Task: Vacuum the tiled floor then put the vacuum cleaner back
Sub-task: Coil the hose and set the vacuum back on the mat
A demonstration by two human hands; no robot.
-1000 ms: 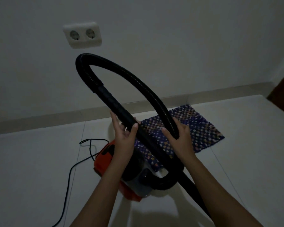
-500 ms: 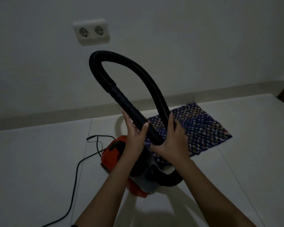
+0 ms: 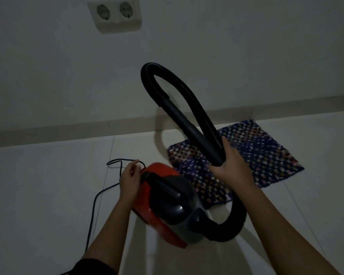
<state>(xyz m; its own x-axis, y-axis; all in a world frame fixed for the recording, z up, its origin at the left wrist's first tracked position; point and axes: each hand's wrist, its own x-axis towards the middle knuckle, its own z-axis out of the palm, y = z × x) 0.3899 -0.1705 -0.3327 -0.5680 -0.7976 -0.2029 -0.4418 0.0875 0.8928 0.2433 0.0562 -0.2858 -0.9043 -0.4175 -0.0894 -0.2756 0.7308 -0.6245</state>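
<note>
A red and dark grey canister vacuum cleaner (image 3: pixel 167 201) sits on the pale tiled floor (image 3: pixel 44 195). Its black ribbed hose (image 3: pixel 189 92) loops up from the front of the canister and bends back down to a smooth black tube. My right hand (image 3: pixel 231 165) grips the doubled hose and tube together, above the mat. My left hand (image 3: pixel 130 178) hovers by the rear of the canister with fingers loosely spread, holding nothing. The black power cord (image 3: pixel 99 193) trails from the back of the vacuum across the floor to the left.
A woven purple patterned mat (image 3: pixel 266 155) lies on the floor behind the vacuum, near the wall. A double wall socket (image 3: pixel 115 13) sits high on the white wall. A skirting strip (image 3: pixel 48 133) runs along the wall's base.
My left hand has let go of the hose tube and dropped to the vacuum's rear. The right hand now holds the looped hose alone, and the view has tilted down.
</note>
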